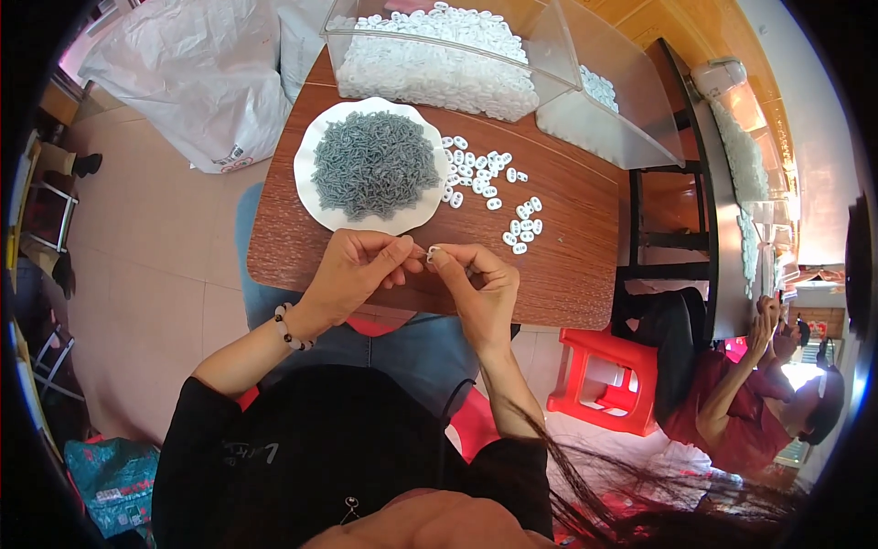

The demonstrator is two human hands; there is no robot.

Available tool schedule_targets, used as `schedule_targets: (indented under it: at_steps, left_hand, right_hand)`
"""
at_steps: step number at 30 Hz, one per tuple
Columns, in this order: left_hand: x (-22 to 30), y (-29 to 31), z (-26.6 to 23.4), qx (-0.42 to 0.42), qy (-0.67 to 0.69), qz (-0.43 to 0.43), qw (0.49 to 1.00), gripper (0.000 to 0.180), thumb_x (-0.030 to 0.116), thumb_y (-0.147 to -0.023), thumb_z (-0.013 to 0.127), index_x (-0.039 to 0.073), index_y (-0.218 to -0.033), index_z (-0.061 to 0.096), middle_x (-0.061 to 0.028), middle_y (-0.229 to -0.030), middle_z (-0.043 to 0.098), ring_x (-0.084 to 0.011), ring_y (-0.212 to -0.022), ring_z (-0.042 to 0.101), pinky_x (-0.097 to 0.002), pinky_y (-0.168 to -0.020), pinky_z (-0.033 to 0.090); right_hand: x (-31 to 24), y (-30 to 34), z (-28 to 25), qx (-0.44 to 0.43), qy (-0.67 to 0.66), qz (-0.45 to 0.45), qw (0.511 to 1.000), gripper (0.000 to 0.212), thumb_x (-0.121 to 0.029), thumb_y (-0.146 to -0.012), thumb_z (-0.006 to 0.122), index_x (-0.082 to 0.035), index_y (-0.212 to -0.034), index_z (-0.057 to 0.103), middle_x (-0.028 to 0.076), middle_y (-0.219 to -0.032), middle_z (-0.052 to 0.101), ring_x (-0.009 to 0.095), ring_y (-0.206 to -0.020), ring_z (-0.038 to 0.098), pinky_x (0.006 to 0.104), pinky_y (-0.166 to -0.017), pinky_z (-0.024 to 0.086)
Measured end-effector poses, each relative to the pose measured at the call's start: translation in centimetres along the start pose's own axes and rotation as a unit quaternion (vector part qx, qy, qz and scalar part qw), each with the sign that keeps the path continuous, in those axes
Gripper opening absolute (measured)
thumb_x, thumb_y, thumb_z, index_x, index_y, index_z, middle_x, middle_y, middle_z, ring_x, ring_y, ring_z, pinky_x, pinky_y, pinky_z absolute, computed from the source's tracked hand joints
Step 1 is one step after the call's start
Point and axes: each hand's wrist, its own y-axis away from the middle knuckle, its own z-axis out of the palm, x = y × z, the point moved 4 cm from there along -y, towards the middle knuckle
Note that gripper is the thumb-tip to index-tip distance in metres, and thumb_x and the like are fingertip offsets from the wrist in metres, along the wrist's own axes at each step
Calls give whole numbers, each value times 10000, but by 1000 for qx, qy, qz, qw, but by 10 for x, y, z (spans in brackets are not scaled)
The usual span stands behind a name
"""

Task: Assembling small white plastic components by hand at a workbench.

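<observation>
Two hands | left hand [352,270] and right hand [476,284] pinch one small white piece [432,253] | one white plate [311,197] of grey parts | two clear bins [549,41]

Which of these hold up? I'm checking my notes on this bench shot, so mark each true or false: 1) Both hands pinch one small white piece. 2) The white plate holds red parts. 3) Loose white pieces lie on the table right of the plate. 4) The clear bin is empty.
1) True: the left hand and right hand meet on a small white piece.
2) False: the white plate holds a heap of grey parts.
3) True: loose white pieces lie scattered on the wooden table.
4) False: the clear bin is full of white pieces.
</observation>
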Motion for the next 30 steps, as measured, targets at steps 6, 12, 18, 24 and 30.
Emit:
schedule_targets:
  at_steps: [6,12,18,24,30]
  left_hand:
    - [-4,1,-3,2,0,-6,1000,269,232,-950,599,-13,-975,706,-42,-790,680,-45,-641,550,-169,-567,432]
    - [-1,1,-5,5,33,-14,999,193,122,-907,587,-16,-976,702,-48,-801,679,-46,-632,547,-171,-557,425]
    - [15,1,0,8,-101,40,994,124,56,-827,594,15,-939,629,-30,-834,624,-86,-662,550,-211,-596,443]
    - [52,-35,10,51,-503,323,800,213,56,-778,629,55,-986,580,-108,-941,558,-268,-864,574,-352,-751,464]
    - [135,-88,0,178,-519,370,750,173,70,-803,618,38,-974,612,-120,-941,587,-272,-866,577,-349,-737,467]
  right_hand:
    - [2,1,1,-10,-8,0,1000,102,-37,-889,654,36,-951,689,48,-835,688,64,-762,608,191,-708,472]
    - [-1,1,-1,-10,6,3,1000,96,-31,-885,652,36,-943,689,54,-836,689,65,-764,610,190,-708,471]
    - [-7,7,-14,13,-15,5,1000,79,-17,-877,646,34,-929,677,53,-823,684,77,-748,613,198,-699,472]
    - [2,34,-40,73,-35,36,996,84,-51,-877,651,21,-918,668,44,-795,673,74,-719,601,196,-651,448]
    - [-13,41,-49,105,-74,11,992,95,-58,-873,656,19,-928,667,47,-799,676,71,-697,596,197,-641,438]
